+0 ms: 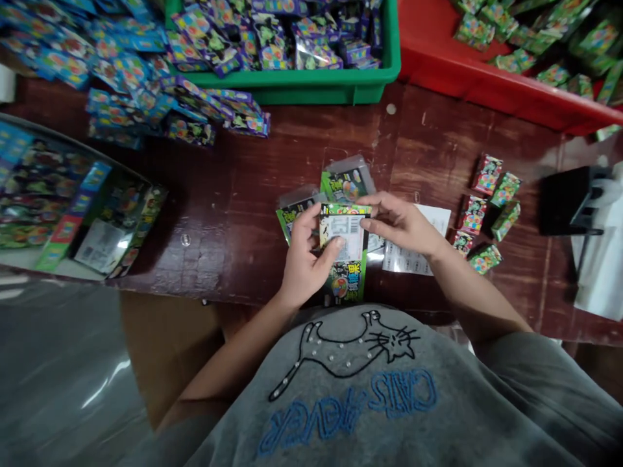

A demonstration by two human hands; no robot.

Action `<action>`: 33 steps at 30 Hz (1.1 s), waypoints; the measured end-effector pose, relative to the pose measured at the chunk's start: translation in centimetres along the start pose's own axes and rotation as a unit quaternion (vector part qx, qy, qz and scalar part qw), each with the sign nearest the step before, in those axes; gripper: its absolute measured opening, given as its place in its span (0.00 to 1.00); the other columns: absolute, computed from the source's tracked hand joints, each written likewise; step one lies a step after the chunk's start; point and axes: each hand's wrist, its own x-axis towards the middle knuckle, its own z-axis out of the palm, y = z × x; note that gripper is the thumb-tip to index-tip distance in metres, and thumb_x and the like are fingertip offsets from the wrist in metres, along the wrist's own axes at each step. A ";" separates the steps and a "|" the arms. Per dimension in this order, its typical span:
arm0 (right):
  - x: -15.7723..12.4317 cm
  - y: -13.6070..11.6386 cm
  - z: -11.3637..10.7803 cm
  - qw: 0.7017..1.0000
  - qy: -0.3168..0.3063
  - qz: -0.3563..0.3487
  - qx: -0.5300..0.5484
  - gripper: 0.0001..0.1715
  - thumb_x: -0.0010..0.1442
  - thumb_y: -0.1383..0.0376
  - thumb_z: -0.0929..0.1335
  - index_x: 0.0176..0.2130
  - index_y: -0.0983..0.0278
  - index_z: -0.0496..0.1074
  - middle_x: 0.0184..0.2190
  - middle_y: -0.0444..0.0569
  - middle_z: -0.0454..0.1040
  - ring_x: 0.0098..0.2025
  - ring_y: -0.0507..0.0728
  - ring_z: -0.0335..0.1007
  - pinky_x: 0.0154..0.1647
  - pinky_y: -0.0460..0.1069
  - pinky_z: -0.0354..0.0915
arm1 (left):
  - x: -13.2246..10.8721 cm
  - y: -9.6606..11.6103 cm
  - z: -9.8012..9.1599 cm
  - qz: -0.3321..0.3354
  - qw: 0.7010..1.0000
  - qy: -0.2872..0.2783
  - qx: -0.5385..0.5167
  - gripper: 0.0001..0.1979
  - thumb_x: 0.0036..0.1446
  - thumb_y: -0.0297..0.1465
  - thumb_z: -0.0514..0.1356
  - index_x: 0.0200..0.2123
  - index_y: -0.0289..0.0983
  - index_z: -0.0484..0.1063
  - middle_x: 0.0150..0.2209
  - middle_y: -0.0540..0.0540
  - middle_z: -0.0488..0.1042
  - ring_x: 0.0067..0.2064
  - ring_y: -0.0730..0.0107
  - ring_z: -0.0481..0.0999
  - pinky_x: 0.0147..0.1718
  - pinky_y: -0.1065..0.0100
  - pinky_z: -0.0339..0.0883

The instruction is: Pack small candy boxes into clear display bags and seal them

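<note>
Both my hands are on a candy packet (351, 243) in front of my chest, its white printed label and barcode facing up. My left hand (309, 259) grips its left side, the thumb lying over the label. At the upper right corner, my right hand (406, 224) pinches the edge between thumb and fingers. A black and green printed piece (346, 285) shows below the label; whether it is part of the same packet I cannot tell. Under and beyond my hands lie a clear-topped candy packet (348, 185) and a similar packet (288, 219), partly covered.
A sticker sheet (411, 259) lies beside my right wrist, with several small candy boxes (473, 214) farther right. A black tape dispenser (567, 201) stands beyond them. Behind are a green bin (292, 79), a red bin (452, 71) and piled blue boxes (121, 65). An open carton (63, 266) sits left.
</note>
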 end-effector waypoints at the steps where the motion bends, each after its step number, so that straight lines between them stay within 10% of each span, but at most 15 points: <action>1: -0.9 0.0 -0.1 1.000 0.006 0.003 -0.016 0.25 0.70 0.52 0.73 0.60 0.60 0.73 0.42 0.45 0.80 0.40 0.52 0.76 0.45 0.51 0.77 | -0.1 -0.2 0.1 -0.005 1.000 -0.017 -0.017 0.31 0.69 0.35 0.62 0.70 0.47 0.52 0.61 0.38 0.73 0.57 0.56 0.80 0.52 0.55 0.80; 9: -4.0 -1.5 -0.3 0.985 -0.007 -0.046 -0.164 0.21 0.76 0.55 0.66 0.62 0.57 0.75 0.56 0.52 0.81 0.56 0.59 0.79 0.60 0.59 0.76 | 0.8 -0.7 -1.0 -0.026 0.991 -0.129 -0.009 0.23 0.66 0.38 0.64 0.59 0.46 0.58 0.46 0.46 0.76 0.42 0.64 0.80 0.38 0.61 0.78; 13: -5.0 -0.3 2.5 0.989 0.136 -0.010 -0.052 0.31 0.71 0.53 0.71 0.67 0.56 0.64 0.55 0.53 0.77 0.54 0.59 0.77 0.51 0.56 0.80 | 1.1 -1.3 -1.4 -0.010 0.995 -0.100 -0.018 0.17 0.72 0.42 0.60 0.59 0.44 0.65 0.46 0.45 0.77 0.43 0.64 0.80 0.41 0.62 0.76; 17: -5.6 0.9 5.6 0.961 0.270 0.036 0.040 0.19 0.70 0.52 0.73 0.54 0.57 0.69 0.46 0.46 0.76 0.48 0.55 0.76 0.48 0.52 0.78 | 1.2 -2.0 -1.0 -0.031 0.999 -0.022 -0.019 0.16 0.72 0.46 0.59 0.53 0.43 0.74 0.46 0.44 0.80 0.44 0.62 0.81 0.43 0.61 0.76; 28: -4.7 0.3 3.4 0.979 0.205 -0.008 0.019 0.13 0.72 0.61 0.71 0.55 0.57 0.75 0.53 0.50 0.79 0.57 0.58 0.76 0.64 0.60 0.71 | 3.3 -0.8 -0.4 -0.099 0.989 -0.040 -0.099 0.15 0.67 0.35 0.66 0.56 0.43 0.76 0.48 0.44 0.85 0.48 0.63 0.84 0.46 0.62 0.77; 33: -3.8 -0.7 2.3 0.985 0.168 0.027 0.002 0.08 0.67 0.58 0.76 0.45 0.57 0.82 0.46 0.48 0.83 0.50 0.57 0.79 0.58 0.57 0.74 | 4.4 0.7 -1.4 -0.129 0.987 -0.083 -0.047 0.08 0.63 0.38 0.69 0.41 0.39 0.83 0.44 0.44 0.86 0.44 0.65 0.83 0.45 0.64 0.76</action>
